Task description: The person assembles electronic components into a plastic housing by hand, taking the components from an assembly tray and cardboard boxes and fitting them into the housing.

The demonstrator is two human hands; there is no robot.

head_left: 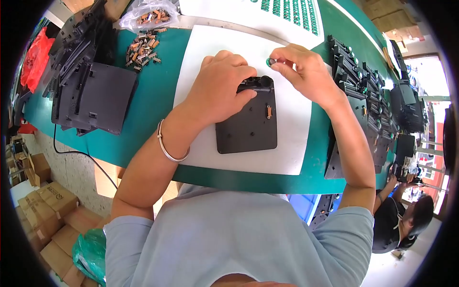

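A black plastic panel [246,131] with rounded corners lies on a white sheet [287,153] in front of me. A small orange-brown connector [269,112] sits near its right edge, and a black round knob-like part [266,82] at its top right corner. My left hand [222,88] is closed on the panel's upper left, thumb over the face, hiding that corner. Above the panel's top right, my right hand [306,71] pinches a small round green part [271,62] with a dark middle, apart from the panel.
Stacked black panels [103,95] stand at the left, beside a pile of small connectors [142,50] and a clear bag [150,16]. Small green parts [291,12] stand in rows at the back. Assembled black panels [363,105] line the right. Another person [399,222] works at far right.
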